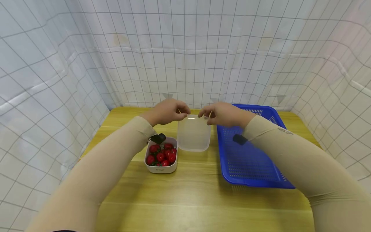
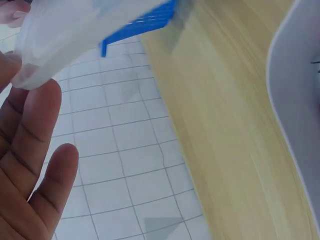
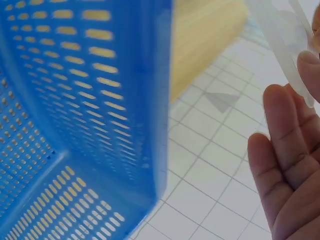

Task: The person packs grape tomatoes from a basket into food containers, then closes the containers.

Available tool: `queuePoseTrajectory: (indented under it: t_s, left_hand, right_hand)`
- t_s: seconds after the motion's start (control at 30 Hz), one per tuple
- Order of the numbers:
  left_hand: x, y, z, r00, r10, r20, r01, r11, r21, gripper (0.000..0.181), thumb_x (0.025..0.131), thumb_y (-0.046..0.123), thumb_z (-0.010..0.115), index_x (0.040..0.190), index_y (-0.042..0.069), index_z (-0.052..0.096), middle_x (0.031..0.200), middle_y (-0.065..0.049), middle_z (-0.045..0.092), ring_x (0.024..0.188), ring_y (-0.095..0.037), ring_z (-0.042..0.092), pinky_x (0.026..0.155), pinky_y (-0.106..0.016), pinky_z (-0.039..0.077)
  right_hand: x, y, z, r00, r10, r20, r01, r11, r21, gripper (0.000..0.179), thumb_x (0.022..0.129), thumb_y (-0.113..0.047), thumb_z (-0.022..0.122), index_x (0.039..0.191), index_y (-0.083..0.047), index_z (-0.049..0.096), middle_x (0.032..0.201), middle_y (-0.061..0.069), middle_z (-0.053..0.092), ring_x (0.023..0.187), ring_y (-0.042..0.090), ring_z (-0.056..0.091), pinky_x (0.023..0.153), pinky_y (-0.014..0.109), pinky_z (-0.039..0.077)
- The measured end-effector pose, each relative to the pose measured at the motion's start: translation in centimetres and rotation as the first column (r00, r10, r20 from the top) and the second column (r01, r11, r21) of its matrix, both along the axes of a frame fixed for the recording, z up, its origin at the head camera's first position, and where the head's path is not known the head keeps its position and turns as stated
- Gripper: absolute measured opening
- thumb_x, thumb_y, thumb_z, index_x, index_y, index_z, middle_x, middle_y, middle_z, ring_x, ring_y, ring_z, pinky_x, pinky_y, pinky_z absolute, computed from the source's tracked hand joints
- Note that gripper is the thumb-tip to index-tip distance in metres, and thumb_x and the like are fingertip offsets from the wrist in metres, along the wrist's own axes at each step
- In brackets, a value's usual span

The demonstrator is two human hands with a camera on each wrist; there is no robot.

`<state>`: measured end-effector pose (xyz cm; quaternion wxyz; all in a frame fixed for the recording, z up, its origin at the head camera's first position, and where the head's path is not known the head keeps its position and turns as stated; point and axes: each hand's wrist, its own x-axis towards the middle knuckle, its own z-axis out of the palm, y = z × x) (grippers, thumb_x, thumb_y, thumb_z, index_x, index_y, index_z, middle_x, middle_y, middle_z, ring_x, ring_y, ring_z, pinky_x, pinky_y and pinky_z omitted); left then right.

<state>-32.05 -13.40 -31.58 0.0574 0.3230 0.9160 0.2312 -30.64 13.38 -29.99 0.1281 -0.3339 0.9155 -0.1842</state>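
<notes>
A translucent, rounded-square plastic lid [image 1: 193, 133] is held between my two hands, at its far edge. My left hand [image 1: 166, 111] pinches one far corner; in the left wrist view the thumb lies on one face of the lid [image 2: 75, 35] and fingers on the other. The opposite corner is pinched by my right hand [image 1: 227, 113], and the right wrist view has its thumb and fingers on the lid's rim [image 3: 285, 50]. Left of the lid, below my left wrist, stands a white box [image 1: 161, 169] containing several red tomatoes [image 1: 160, 157] with green stems.
A blue perforated plastic basket [image 1: 246, 164] lies on the right side of the wooden table [image 1: 185, 193], under my right forearm. White grid-patterned cloth [image 1: 197, 64] surrounds the table at the back and both sides.
</notes>
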Motion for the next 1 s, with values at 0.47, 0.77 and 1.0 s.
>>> queuePoseTrajectory:
  t_s: [0.47, 0.77, 1.0]
  left_hand:
    - [2.8, -3.1, 1.7, 0.996, 0.022, 0.091, -0.034, 0.991, 0.130, 0.028, 0.104, 0.026, 0.068, 0.130, 0.019, 0.076, 0.121, -0.003, 0.077, 0.098, -0.020, 0.072, 0.087, -0.042, 0.059]
    - [4.9, -5.0, 2.1, 0.995, 0.021, 0.100, -0.042, 0.975, 0.219, 0.017, 0.104, 0.020, 0.068, 0.116, 0.011, 0.077, 0.109, -0.004, 0.077, 0.093, -0.018, 0.069, 0.083, -0.037, 0.057]
    - [6.1, -6.4, 1.7, 0.995, 0.053, 0.090, -0.076, 0.958, 0.276, 0.010, 0.104, 0.017, 0.066, 0.109, 0.009, 0.072, 0.100, -0.005, 0.074, 0.089, -0.021, 0.066, 0.078, -0.030, 0.056]
  right_hand:
    - [1.6, -1.5, 0.6, 1.000, 0.005, -0.003, -0.006, 0.971, -0.240, 0.028, 0.100, -0.009, 0.071, 0.128, -0.015, 0.075, 0.108, 0.007, 0.075, 0.090, 0.019, 0.074, 0.078, 0.035, 0.060]
    - [3.0, -3.1, 0.6, 0.995, 0.057, -0.084, -0.082, 0.940, -0.330, 0.030, 0.100, -0.006, 0.070, 0.129, -0.007, 0.074, 0.087, 0.003, 0.072, 0.069, 0.014, 0.060, 0.061, 0.027, 0.050]
    - [3.7, -4.2, 0.0, 0.992, 0.060, -0.107, -0.098, 0.916, -0.389, 0.019, 0.101, -0.012, 0.071, 0.118, -0.006, 0.078, 0.084, 0.002, 0.071, 0.064, 0.013, 0.054, 0.057, 0.024, 0.045]
